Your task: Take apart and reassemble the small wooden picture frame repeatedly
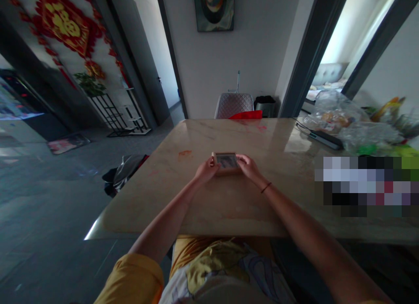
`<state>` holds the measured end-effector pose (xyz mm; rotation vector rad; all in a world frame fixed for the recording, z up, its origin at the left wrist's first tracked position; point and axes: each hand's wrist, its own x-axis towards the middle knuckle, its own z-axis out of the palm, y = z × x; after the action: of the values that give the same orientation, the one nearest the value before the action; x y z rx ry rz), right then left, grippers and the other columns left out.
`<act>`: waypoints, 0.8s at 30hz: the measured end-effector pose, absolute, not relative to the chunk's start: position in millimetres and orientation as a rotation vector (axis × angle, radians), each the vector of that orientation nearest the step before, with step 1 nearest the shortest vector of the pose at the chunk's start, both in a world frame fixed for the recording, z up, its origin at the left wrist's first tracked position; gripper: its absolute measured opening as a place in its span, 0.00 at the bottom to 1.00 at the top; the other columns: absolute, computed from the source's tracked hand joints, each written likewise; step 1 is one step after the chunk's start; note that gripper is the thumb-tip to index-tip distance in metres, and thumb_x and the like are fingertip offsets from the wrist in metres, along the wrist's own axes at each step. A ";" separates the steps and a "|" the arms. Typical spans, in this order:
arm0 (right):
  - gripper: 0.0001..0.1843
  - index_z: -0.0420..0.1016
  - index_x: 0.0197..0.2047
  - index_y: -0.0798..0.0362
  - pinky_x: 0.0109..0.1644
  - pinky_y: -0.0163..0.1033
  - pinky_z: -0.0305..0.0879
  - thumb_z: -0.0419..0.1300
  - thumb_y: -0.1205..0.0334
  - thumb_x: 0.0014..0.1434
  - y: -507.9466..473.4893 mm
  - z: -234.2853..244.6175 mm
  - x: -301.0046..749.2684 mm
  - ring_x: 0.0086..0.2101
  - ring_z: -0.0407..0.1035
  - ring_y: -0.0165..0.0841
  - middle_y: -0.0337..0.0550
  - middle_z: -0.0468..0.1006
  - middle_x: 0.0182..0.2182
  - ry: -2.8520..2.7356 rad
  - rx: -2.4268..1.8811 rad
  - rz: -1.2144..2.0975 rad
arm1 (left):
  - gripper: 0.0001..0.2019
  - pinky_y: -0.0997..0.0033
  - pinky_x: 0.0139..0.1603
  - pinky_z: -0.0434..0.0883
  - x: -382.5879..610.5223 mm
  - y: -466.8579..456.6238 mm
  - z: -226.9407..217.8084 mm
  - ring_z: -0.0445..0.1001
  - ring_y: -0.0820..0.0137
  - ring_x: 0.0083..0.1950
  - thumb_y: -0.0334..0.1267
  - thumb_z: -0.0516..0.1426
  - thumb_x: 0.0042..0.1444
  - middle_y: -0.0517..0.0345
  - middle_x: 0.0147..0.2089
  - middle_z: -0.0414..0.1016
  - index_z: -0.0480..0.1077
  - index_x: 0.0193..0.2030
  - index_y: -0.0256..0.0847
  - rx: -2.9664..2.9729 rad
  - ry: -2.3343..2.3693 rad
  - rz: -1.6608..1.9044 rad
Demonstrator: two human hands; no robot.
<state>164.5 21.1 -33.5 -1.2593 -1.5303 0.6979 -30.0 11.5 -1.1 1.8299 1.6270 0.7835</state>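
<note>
Both of my hands hold a small picture frame (226,161) over the middle of the table. It has a pale, wood-coloured border around a dark grey panel whose picture is too blurred to make out. My left hand (207,169) grips its left edge, thumb towards the front. On the opposite edge, the fingers of my right hand (248,165) are closed, and a thin dark band circles that wrist. The frame's lower edge is close to the tabletop (183,186); whether it touches I cannot tell.
Clear plastic bags (340,114) and a black elongated object (325,139) with a cord lie at the table's right. A blurred-out patch covers part of that side. Beyond the far edge stands a quilted chair (235,104), with a red item (246,115) beside it. A dark bag (126,171) sits left of the table.
</note>
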 end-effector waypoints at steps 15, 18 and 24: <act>0.38 0.49 0.10 0.49 0.31 0.37 0.62 0.33 0.25 0.52 2.4 4.6 181.9 0.21 0.61 0.30 0.40 0.58 0.12 -1.498 -1.170 1.040 | 0.36 0.71 0.26 0.61 -46.5 2.2 36.5 0.58 0.73 0.19 0.68 0.29 0.54 0.59 0.14 0.52 0.49 0.11 0.43 1.782 1.459 0.946; 0.38 0.41 0.10 0.47 0.18 0.34 0.49 0.20 0.24 0.48 -0.5 12.7 192.6 0.14 0.45 0.26 0.35 0.47 0.09 -1.377 -1.089 1.476 | 0.34 0.71 0.18 0.53 -50.3 1.6 41.2 0.46 0.75 0.16 0.73 0.21 0.44 0.62 0.12 0.42 0.41 0.11 0.45 1.533 1.258 0.727; 0.38 0.40 0.10 0.48 0.14 0.32 0.35 0.20 0.24 0.48 4.5 7.0 189.0 0.12 0.35 0.23 0.32 0.43 0.09 -1.310 -1.266 1.664 | 0.35 0.72 0.16 0.41 -45.3 8.0 25.7 0.39 0.77 0.14 0.74 0.25 0.46 0.63 0.12 0.42 0.43 0.11 0.44 1.342 1.256 0.407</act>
<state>189.0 4.5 7.0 -1.2661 -1.3101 1.6638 -45.3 8.0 25.7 1.3424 1.2564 0.4069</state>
